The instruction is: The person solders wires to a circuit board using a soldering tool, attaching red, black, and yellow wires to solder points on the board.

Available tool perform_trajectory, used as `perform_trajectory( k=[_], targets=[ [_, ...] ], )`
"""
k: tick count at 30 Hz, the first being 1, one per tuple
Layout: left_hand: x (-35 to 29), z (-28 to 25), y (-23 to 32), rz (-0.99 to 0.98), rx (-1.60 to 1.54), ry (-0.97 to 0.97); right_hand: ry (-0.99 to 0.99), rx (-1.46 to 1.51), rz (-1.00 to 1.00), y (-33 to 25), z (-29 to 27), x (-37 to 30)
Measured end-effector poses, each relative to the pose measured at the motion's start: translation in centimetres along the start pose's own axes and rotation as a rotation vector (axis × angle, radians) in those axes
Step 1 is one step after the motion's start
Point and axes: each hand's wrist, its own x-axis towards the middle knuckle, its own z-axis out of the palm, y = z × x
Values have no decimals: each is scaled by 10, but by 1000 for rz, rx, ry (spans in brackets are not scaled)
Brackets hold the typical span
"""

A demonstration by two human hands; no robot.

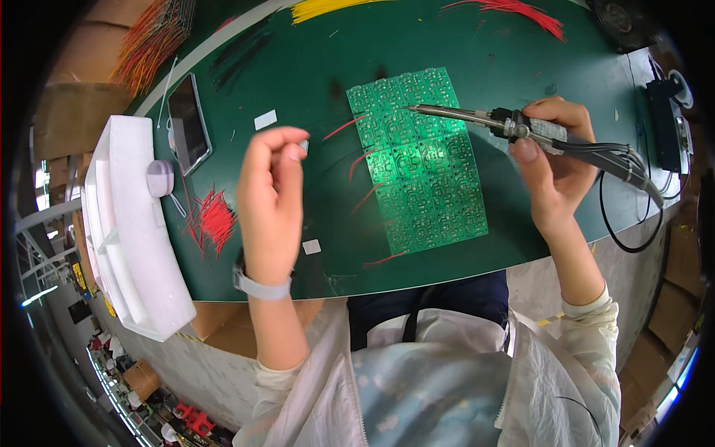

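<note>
My right hand (555, 149) grips a soldering iron (458, 115) with cables tied along its handle. The iron's thin tip points left over the upper part of a green circuit board panel (424, 167); whether it touches cannot be told. Along the panel's left edge, several short red wires stick out, such as one red wire (362, 162) near the middle. Left of the panel and apart from it, my left hand (272, 190) is raised with its fingers curled and fingertips close together. Anything pinched there is too small or hidden to make out.
A pile of red wires (214, 223) lies left, beside a white foam box (138, 231) and a phone (189, 123). Yellow wires (328, 9) and more red wires (521, 13) lie at the far edge. A black fan (624, 24) and a dark device (665, 127) stand right.
</note>
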Motion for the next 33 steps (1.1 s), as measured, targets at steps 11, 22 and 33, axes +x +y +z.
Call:
perform_trajectory(
  k=[11,22,33],
  targets=[
    [-27,44,-2,306,97,65,-36,73,161,2,1,-31],
    [-27,47,-6,358,117,70,-90,35,17,10,6,-38],
    [-24,45,-2,456,201,67,-111,26,49,10,7,-36]
  ],
)
